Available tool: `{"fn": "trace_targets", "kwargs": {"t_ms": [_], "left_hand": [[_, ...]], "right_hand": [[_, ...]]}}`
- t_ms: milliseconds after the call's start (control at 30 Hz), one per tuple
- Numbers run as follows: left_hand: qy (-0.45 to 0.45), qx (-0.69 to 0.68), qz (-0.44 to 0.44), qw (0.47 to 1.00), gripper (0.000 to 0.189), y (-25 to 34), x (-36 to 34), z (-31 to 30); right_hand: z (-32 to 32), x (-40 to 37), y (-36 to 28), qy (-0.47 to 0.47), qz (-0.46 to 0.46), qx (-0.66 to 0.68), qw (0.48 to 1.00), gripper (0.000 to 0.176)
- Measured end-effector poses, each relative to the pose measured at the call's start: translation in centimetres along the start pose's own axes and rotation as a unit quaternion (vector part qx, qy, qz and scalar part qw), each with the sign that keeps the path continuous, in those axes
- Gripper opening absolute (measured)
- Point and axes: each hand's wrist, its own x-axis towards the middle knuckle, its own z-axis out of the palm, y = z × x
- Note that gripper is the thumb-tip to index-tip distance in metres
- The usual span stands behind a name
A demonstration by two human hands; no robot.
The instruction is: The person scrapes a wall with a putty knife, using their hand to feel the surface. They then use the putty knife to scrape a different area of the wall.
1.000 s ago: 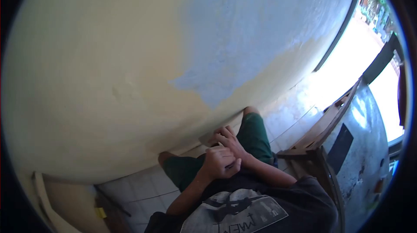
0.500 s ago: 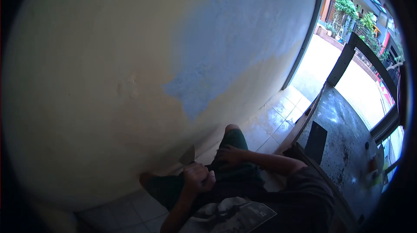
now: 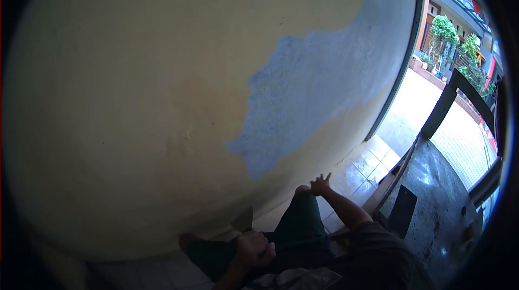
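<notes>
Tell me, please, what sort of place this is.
Probably a room or porch at the front of a building, open to the outside: there is a yellowish wall with a blue patch, a tiled floor, and green plants outdoors.

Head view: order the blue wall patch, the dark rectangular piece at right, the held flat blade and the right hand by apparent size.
1. Blue wall patch
2. Dark rectangular piece
3. Flat blade and right hand: too alike to rank
</notes>
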Motion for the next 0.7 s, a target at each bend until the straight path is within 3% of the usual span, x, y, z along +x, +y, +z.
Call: {"fn": "trace_targets", "kwargs": {"t_ms": [67, 100, 167, 200, 233, 267, 300, 400, 467, 500, 600, 667, 700], "left_hand": [[0.005, 0.02, 0.013, 1.0, 0.028, 0.4, 0.4, -0.6], [0.008, 0.031, 0.016, 0.999, 0.028, 0.6, 0.9, -0.8], [0.012, 0.049, 0.018, 0.999, 0.029, 0.9, 2.3, -0.5], [-0.002, 0.057, 0.023, 0.998, 0.029, 0.9, 3.0, 0.0], [-0.019, 0.064, 0.026, 0.997, 0.029, 0.9, 3.7, 0.5], [-0.039, 0.069, 0.026, 0.997, 0.029, 1.2, 3.9, 1.0], [-0.065, 0.045, 0.037, 0.996, 0.027, 1.3, 3.9, 2.0], [-0.131, 0.013, 0.062, 0.989, 0.025, 1.4, 3.3, 3.6], [-0.155, 0.045, 0.063, 0.985, 0.025, 2.4, 3.7, 3.0], [-0.155, -0.008, 0.056, 0.986, 0.023, 2.9, 3.6, 2.7], [-0.14, -0.132, 0.025, 0.981, 0.02, 4.4, 1.4, 1.2], [-0.11, -0.166, 0.005, 0.98, 0.021, 4.5, -0.1, -0.1], [-0.073, -0.158, -0.087, 0.981, 0.027, 3.2, -1.9, -0.9]], "right_hand": [[2.1, 4.1, 4.2, -0.059, 0.031, 0.235, 0.97, 0.055], [0.7, 3.2, 3.4, -0.046, 0.013, 0.384, 0.922, 0.053], [-5.3, -4.4, -0.4, -0.025, -0.02, 0.65, 0.759, 0.05], [-7.9, -8.9, -2.8, -0.025, -0.103, 0.675, 0.731, 0.05], [-11.4, -13.0, -5.4, -0.078, -0.124, 0.68, 0.718, 0.062], [-10.7, -14.5, -7.0, -0.195, -0.171, 0.702, 0.663, 0.065], [-11.8, -16.4, -8.6, -0.318, -0.218, 0.735, 0.557, 0.061], [-10.8, -20.8, -11.5, -0.219, -0.199, 0.766, 0.571, 0.054], [-15.9, -23.4, -11.8, -0.304, -0.103, 0.82, 0.475, 0.048], [-17.6, -24.1, -11.8, -0.344, -0.053, 0.837, 0.423, 0.047], [-17.3, -24.5, -12.4, -0.22, -0.245, 0.847, 0.418, 0.042], [-18.5, -24.1, -12.9, -0.141, -0.258, 0.85, 0.436, 0.046], [-19.2, -23.9, -13.0, -0.102, -0.266, 0.849, 0.445, 0.048]]}}
